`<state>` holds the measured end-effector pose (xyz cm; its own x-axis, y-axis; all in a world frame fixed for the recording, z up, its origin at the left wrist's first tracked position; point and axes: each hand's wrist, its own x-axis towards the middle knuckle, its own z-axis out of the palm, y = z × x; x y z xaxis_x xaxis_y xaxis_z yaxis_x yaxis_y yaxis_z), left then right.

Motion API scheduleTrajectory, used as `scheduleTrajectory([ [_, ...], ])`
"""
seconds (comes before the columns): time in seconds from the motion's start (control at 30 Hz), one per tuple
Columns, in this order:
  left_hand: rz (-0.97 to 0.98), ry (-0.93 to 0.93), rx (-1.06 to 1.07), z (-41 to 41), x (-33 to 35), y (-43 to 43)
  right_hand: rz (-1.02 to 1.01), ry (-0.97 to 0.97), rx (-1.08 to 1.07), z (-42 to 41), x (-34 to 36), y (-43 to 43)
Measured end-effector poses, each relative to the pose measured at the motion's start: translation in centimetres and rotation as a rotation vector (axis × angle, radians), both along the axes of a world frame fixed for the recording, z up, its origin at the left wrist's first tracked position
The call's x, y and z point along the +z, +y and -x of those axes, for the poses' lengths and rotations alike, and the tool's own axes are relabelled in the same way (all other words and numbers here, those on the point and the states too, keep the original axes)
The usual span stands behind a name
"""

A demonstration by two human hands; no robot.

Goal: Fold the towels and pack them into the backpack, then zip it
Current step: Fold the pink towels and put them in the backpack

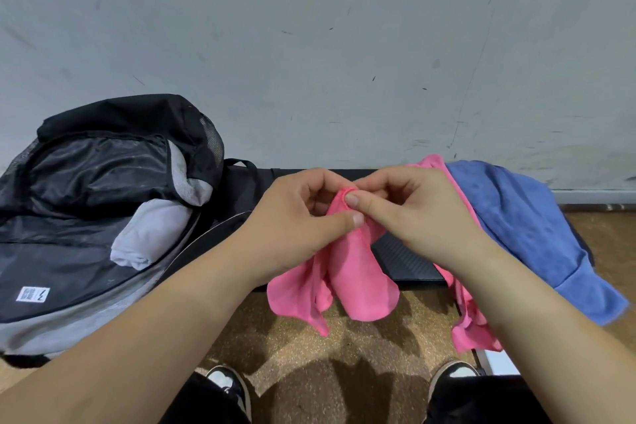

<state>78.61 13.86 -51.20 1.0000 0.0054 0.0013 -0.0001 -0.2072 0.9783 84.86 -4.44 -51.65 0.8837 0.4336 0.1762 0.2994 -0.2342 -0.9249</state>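
Hands meet at centre frame: left hand & right hand each have a closed grip, thumb against fingers, pinching the same bunched top hem of a pink towel. The towel hangs in loose lobes over the front edge of a black bench, w/ more of it trailing under the right forearm. A blue towel lies crumpled on the bench at right. At left is an open backpack w/ a folded grey towel inside. Best approach, prob.: slide the grips apart along the hem to the corners, pull taut, then lay flat on the bench before halving. Keep the loose ends off the floor.
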Motion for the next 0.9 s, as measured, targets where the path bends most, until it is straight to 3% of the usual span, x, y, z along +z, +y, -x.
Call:
scheduleTrajectory([
  [0.1, -0.112, -0.03, 0.072, 0.5, -0.2, -1.0, 0.026, -0.024, -0.07, 1.2, 0.4, 0.1],
  [0.33, -0.132, -0.029, 0.158, 2.9, 0.0, -3.4, 0.122, -0.151, -0.211, 3.8, 1.3, -0.5],
  [0.5, -0.225, 0.012, 0.193, 3.4, 0.8, -1.7, 0.009, -0.233, -0.283, 5.1, 2.7, -0.9],
  [0.67, -0.201, 0.079, 0.079, 4.1, 0.2, -0.3, -0.12, -0.052, -0.257, 4.9, 1.7, -0.8],
  [0.9, -0.165, 0.185, -0.057, 3.8, -0.2, 1.8, -0.112, 0.091, -0.376, 2.0, -0.3, -2.1],
])
